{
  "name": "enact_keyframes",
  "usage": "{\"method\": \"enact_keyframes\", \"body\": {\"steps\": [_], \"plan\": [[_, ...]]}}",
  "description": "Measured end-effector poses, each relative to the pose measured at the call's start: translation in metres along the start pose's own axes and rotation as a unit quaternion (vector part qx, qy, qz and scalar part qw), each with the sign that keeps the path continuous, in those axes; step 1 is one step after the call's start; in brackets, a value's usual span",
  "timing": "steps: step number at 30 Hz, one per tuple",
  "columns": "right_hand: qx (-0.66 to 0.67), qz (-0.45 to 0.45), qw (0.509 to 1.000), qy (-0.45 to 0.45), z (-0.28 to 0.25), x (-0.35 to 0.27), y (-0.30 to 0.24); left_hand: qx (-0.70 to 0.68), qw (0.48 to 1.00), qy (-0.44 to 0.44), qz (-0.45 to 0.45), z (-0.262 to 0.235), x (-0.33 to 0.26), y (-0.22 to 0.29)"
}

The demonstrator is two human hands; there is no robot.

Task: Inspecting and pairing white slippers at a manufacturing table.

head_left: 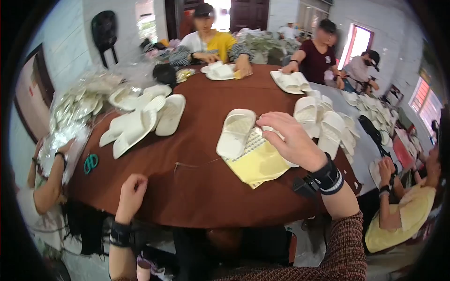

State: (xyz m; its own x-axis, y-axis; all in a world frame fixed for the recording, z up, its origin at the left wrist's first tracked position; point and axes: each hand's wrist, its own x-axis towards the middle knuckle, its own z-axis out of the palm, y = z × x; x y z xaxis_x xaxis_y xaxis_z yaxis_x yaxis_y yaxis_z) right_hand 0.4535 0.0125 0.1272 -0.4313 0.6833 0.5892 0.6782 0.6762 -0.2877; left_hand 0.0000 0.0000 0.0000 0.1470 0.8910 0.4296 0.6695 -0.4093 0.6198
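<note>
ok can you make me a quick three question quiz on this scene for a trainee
1. True or false: the left hand is gripping the scissors.
2. Multiple choice: what colour is the sheet by the white slipper? A) blue B) yellow C) red
3. Fill in the blank: the person's ____ hand is the one nearer the sheet.

Key
1. False: the scissors lie on the brown tablecloth, apart from that hand.
2. B
3. Right: the right hand is beside it.
</note>
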Motion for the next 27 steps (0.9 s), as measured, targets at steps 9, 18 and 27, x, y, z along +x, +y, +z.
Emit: {"method": "enact_keyframes", "body": {"steps": [9, 18, 27], "plan": [[0.147, -0.086, 0.985, -0.017, 0.035, 0.011, -0.062, 0.166, 0.962, 0.189, 0.104, -0.019, 0.091, -0.02], [0.198, -0.069, 0.975, -0.071, 0.062, -0.001, -0.068, 0.031, 0.978, 0.146, -0.144, -0.012, 0.134, -0.017], [0.226, -0.038, 0.97, -0.079, 0.068, -0.005, -0.053, -0.258, 0.952, -0.015, -0.167, 0.012, 0.085, 0.075]]}}
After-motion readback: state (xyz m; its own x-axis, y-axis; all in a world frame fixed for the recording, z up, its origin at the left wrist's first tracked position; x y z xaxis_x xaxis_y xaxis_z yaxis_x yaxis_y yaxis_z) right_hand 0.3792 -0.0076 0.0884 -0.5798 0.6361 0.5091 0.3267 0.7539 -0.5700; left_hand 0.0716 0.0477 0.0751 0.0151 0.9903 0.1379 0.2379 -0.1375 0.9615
